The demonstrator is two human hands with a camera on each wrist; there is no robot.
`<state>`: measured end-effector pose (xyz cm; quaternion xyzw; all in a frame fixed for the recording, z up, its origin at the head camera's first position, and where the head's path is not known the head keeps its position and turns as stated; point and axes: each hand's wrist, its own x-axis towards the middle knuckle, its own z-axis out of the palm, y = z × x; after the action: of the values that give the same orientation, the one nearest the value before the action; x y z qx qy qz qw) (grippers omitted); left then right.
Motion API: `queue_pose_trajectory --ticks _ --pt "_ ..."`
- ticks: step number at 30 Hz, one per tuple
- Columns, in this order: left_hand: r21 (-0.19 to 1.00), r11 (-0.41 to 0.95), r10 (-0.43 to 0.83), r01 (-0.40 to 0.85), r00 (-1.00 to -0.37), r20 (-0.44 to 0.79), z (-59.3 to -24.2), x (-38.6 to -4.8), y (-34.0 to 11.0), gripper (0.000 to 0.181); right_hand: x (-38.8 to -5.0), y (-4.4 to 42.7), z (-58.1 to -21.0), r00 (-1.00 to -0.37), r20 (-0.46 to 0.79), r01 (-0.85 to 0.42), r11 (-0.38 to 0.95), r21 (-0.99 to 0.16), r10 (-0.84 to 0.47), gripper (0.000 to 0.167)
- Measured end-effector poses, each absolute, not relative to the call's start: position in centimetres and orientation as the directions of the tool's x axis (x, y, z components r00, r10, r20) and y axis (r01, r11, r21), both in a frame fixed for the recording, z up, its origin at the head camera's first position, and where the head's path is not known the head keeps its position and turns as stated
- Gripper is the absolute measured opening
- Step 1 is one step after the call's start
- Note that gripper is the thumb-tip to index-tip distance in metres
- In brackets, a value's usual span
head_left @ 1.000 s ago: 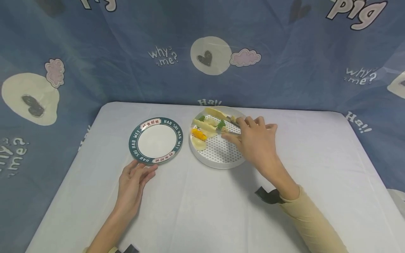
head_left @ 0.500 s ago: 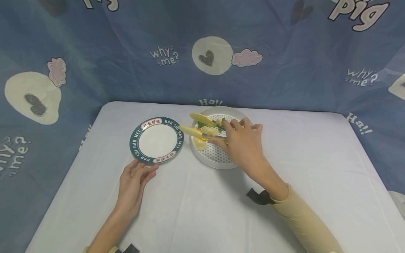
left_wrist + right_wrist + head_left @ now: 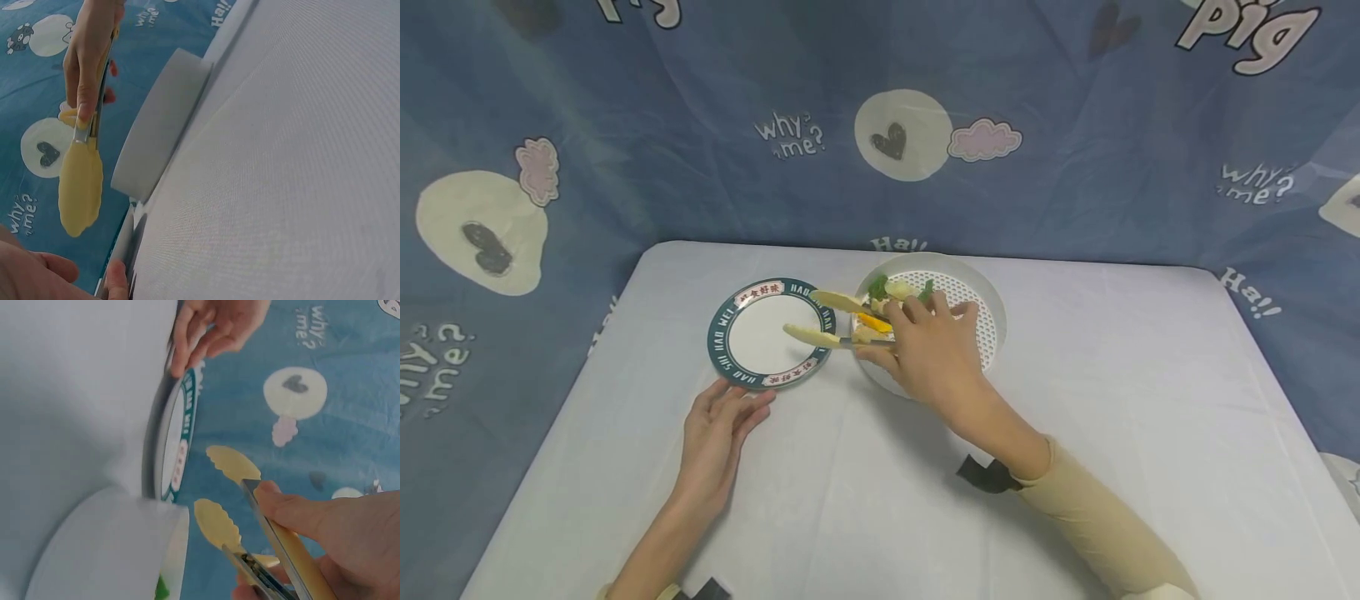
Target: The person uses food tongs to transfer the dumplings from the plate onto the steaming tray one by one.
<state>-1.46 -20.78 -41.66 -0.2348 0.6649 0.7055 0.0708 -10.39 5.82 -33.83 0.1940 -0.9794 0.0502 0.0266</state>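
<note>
In the head view, the right hand (image 3: pixel 934 354) grips metal tongs with yellow tips (image 3: pixel 811 337). The tongs' tips stand apart, over the right part of a white plate with a green lettered rim (image 3: pixel 720 333). Nothing shows between the tips in the right wrist view, where the thumb presses one arm of the tongs (image 3: pixel 217 524). The left hand (image 3: pixel 715 437) touches the plate's near rim with relaxed fingers; the plate lies flat. Under the right hand is a round white perforated tray (image 3: pixel 991 325), partly hidden, with food pieces in it.
Green leafy pieces (image 3: pixel 877 287), a yellow-orange piece (image 3: pixel 874 323) and pale pieces (image 3: pixel 900 290) lie at the tray's left side. Tray and plate stand close together near the far edge of the white table (image 3: pixel 1112 375). Behind hangs a blue printed cloth (image 3: pixel 715 192).
The right hand has carried the tongs left, from over the tray to above the plate. The tongs' tips stayed apart. The left hand and the plate kept their places.
</note>
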Motion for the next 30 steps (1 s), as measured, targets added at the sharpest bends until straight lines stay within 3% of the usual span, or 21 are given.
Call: queue_pose_trajectory --ticks 24,30 --pt "0.899 -0.133 -0.24 -0.417 -0.867 -0.437 -41.5 -1.1 -20.4 0.078 -8.4 2.7 -35.7 -0.883 0.05 -0.469 0.88 -0.077 -0.466 0.062" --pt "0.903 -0.127 -0.242 -0.411 -0.87 -0.43 -41.4 -0.7 -20.2 0.077 -7.8 2.6 -35.8 -0.871 0.069 -0.488 0.873 -0.004 -0.487 0.063"
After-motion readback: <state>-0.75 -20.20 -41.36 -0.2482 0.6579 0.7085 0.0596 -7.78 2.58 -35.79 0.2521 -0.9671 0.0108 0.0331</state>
